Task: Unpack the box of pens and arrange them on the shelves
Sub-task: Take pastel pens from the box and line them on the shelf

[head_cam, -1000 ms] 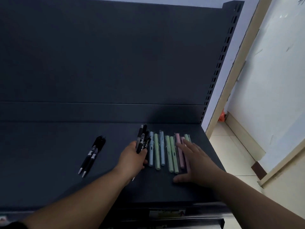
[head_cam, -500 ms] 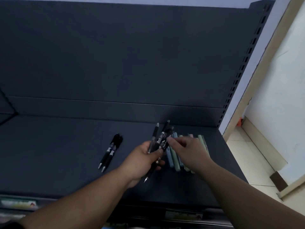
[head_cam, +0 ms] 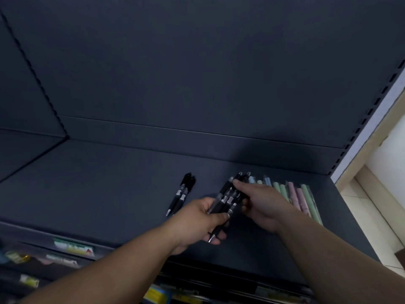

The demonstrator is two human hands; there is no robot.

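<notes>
My left hand (head_cam: 198,222) grips a bundle of several black pens (head_cam: 228,198) just above the dark shelf (head_cam: 98,185). My right hand (head_cam: 263,205) pinches the upper part of that same bundle, forefinger on the pens' tops. Two black pens (head_cam: 182,195) lie side by side on the shelf to the left of my hands. A row of several pastel pens (head_cam: 298,196), green, pink and blue, lies on the shelf at the right, partly hidden behind my right hand. No box is in view.
The shelf's dark back panel (head_cam: 197,73) rises behind. A slotted upright (head_cam: 370,110) bounds the right end, with a pale wall and tiled floor (head_cam: 372,216) beyond. Price labels (head_cam: 73,249) run along the front edge; blurred goods sit on the lower shelf.
My right hand left the pastel pens and came over to the black bundle in my left hand. The bundle was lifted off the shelf. The view swung left.
</notes>
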